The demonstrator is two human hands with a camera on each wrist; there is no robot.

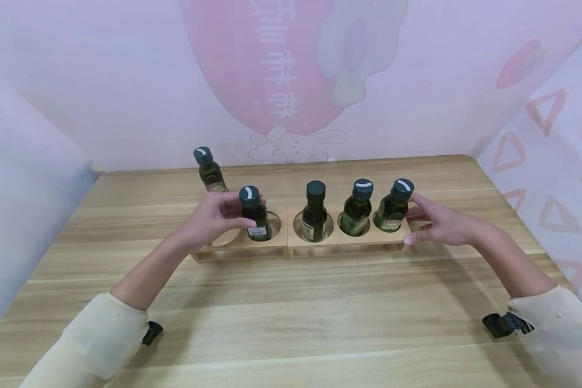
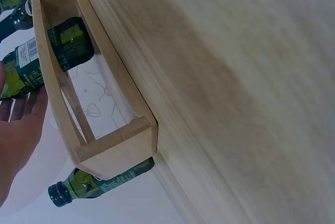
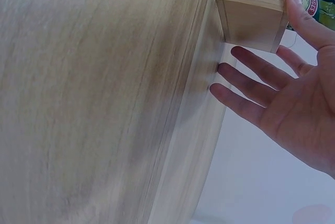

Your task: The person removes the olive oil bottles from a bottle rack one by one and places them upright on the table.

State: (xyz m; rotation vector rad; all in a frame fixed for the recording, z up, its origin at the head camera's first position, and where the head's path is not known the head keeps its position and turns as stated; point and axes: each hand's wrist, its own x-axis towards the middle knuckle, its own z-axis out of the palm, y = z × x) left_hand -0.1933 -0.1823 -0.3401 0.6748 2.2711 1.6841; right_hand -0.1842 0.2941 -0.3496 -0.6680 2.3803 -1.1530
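My left hand (image 1: 218,218) grips a dark green glass bottle (image 1: 256,214) with a dark cap. The bottle stands through a hole in the left wooden bottle rack (image 1: 282,231); its base shows inside the frame in the left wrist view. At the far end of the right rack (image 1: 354,243), my right hand (image 1: 441,221) has its fingers spread, and the thumb touches the rack's end. Nearest to it is a capped bottle (image 1: 392,210) in the last hole. Another bottle (image 1: 362,207) and a narrower-necked one (image 1: 315,213) stand in the holes beside it.
One more green bottle (image 1: 210,172) stands behind the left rack, partly hidden by my left hand. The two racks meet end to end on the wood-grain table (image 1: 291,323). A printed cloth (image 1: 140,97) hangs behind the table and along its sides.
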